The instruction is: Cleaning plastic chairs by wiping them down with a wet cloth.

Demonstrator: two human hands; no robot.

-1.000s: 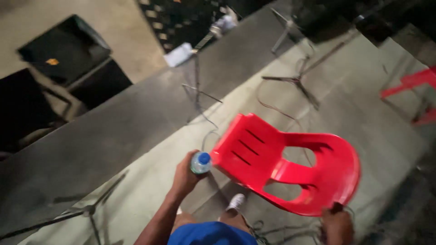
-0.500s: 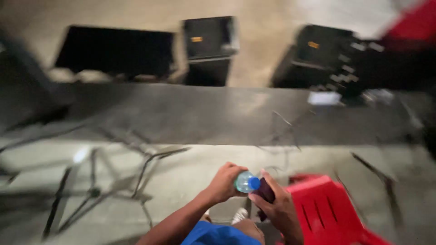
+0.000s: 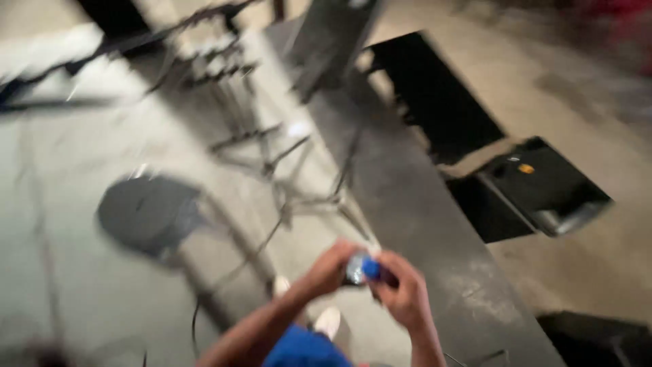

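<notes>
Head view looks down on a blurry scene. One big pale mat (image 3: 88,177) covers the floor on the left, and one long dark strip (image 3: 407,197) runs beside it. Past the strip sit two black boxes (image 3: 536,180), one nearer and one farther up. What is in them cannot be seen; they just look dark. On the mat lies one round grey patch (image 3: 146,211). Thin metal stands (image 3: 272,146) sit near the strip, but they are too smeared to count. One white shoe (image 3: 328,321) shows low down, next to a bit of blue clothing (image 3: 302,348).

One small water bottle (image 3: 354,267) with one blue cap (image 3: 371,268) is held low in the middle, between both hands, above the edge of the strip. What is inside it is too blurry to tell. The left hand (image 3: 331,267) is wrapped around the bottle's body. The right hand (image 3: 402,292) has its fingers pinched on the cap.
</notes>
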